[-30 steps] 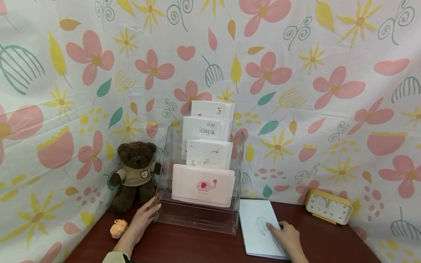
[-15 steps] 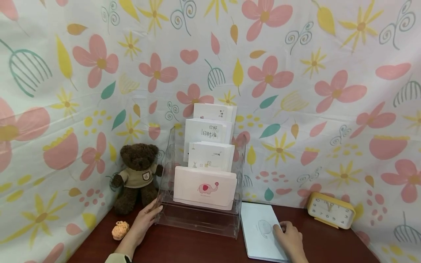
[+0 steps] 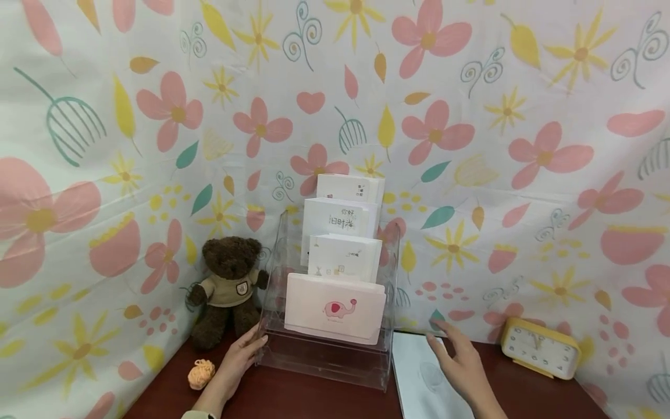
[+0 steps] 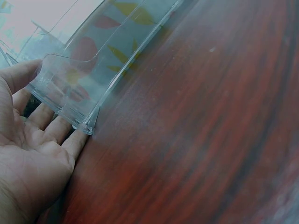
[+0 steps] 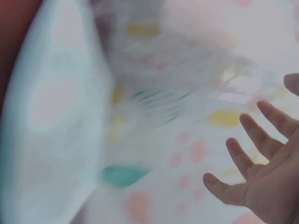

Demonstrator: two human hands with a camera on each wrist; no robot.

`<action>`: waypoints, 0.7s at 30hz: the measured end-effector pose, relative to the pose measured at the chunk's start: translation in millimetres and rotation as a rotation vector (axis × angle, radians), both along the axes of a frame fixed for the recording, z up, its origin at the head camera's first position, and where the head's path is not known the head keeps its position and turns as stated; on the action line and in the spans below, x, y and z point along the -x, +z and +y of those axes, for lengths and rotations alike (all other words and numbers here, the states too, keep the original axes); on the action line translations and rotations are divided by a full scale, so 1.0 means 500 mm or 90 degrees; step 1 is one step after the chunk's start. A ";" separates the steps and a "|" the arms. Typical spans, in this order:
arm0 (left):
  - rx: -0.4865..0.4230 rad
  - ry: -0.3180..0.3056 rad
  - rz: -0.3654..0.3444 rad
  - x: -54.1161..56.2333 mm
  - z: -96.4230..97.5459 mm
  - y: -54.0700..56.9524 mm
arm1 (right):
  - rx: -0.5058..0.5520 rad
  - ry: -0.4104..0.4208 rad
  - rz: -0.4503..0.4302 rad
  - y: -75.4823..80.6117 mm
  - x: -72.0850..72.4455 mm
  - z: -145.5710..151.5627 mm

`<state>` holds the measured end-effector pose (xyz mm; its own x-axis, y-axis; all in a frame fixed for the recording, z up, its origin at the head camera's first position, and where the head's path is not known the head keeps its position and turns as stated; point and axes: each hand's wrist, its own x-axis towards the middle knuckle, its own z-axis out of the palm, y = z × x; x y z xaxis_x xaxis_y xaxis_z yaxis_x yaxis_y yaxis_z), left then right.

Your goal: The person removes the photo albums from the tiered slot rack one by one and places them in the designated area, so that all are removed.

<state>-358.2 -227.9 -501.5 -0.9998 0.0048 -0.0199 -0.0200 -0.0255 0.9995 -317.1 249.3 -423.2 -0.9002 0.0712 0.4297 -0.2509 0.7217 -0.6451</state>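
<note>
A clear acrylic display stand [image 3: 324,366] holds white cards or booklets in stepped tiers, the front one a pale pink elephant card [image 3: 314,311]. My left hand [image 3: 238,364] holds the stand's lower left corner. Its thumb lies at the front edge and its fingers [image 4: 56,128] along the outer side. To the stand's right lies a pale booklet [image 3: 413,378] with a faint outline drawing. Above its right part hovers my right hand [image 3: 466,369], fingers spread and holding nothing. In the right wrist view the fingers [image 5: 238,156] are apart, and a blurred pale shape fills the left.
A brown teddy bear [image 3: 228,297] in a beige shirt sits left of the stand. In front of it is a ball of orange yarn [image 3: 201,374]. A yellow alarm clock [image 3: 541,348] stands at the right. Flower-patterned cloth [image 3: 356,128] surrounds the dark red table [image 3: 303,401].
My right hand has lifted off the booklet and moved up, its fingers spreading. My left hand stays at the stand. The head view has shifted, so everything sits lower and further right.
</note>
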 end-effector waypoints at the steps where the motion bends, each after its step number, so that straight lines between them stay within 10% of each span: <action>1: -0.001 0.002 -0.001 0.000 0.000 -0.004 | -0.005 0.027 0.045 0.016 -0.009 -0.019; 12: -0.007 0.002 0.011 0.011 -0.002 0.002 | -0.027 0.215 0.316 0.117 0.009 -0.201; 21: -0.008 0.003 0.009 0.002 0.002 -0.003 | -0.110 0.152 0.358 0.099 0.068 -0.271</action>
